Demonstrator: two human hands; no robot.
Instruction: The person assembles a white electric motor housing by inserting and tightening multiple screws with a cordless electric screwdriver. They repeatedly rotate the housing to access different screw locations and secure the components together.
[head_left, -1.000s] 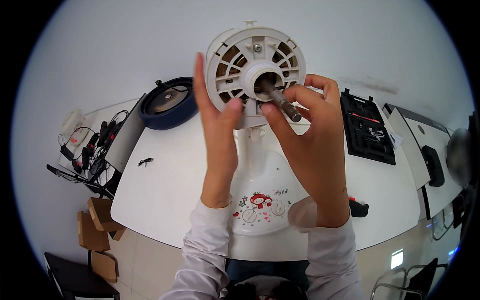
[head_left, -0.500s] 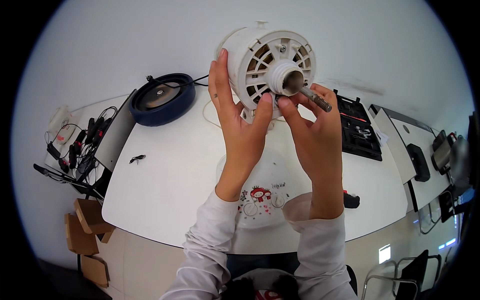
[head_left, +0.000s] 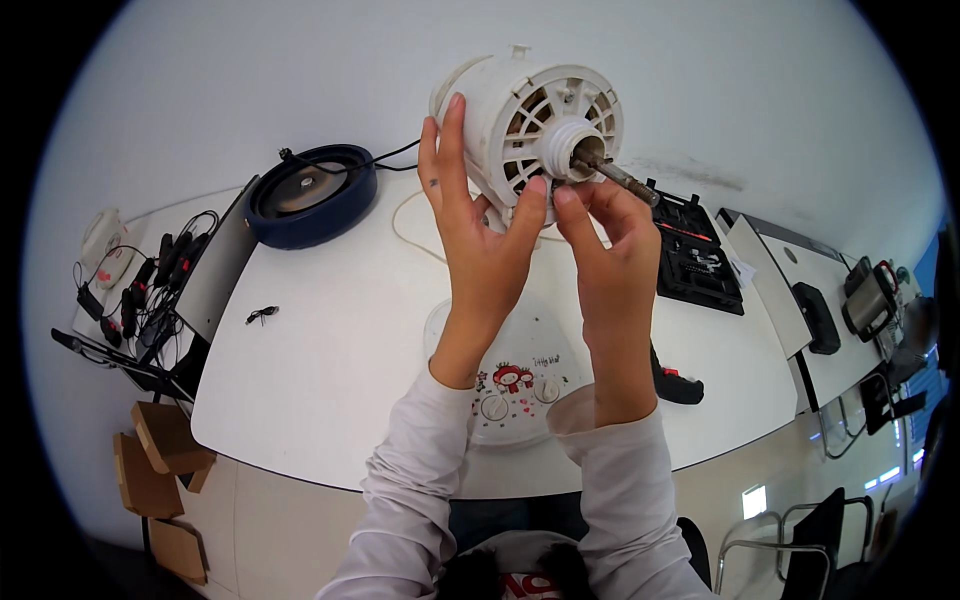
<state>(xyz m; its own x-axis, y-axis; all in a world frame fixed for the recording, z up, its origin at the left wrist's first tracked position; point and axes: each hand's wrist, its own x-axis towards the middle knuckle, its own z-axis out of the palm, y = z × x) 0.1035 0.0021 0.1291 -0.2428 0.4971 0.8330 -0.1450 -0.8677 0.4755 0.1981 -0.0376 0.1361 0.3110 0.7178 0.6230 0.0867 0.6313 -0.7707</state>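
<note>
Both hands raise a white fan motor housing (head_left: 488, 112) above the table, its slotted round front turned toward the right. A metal shaft (head_left: 632, 183) sticks out of the threaded collar (head_left: 562, 150). My left hand (head_left: 485, 245) grips the housing from the left and below, with fingers up its side and the thumb at the lower front. Beside that thumb, my right hand (head_left: 615, 250) pinches at the lower front edge under the collar; what lies between its fingertips is partly hidden. Below my wrists lies a white panel (head_left: 455, 350) with cartoon prints and two round knobs.
On the white table (head_left: 330, 390) are a dark blue round base (head_left: 315, 230) with a black cord, a small black cable (head_left: 262, 315), an open black tool case (head_left: 700, 270) and a black-and-red tool (head_left: 680, 386). Cardboard boxes (head_left: 150, 470) stand at lower left; chairs (head_left: 815, 550) at lower right.
The view has shifted slightly, moving the table's things left in the picture. The motor has turned a little, and my right hand has come closer to the collar. Both hands keep hold.
</note>
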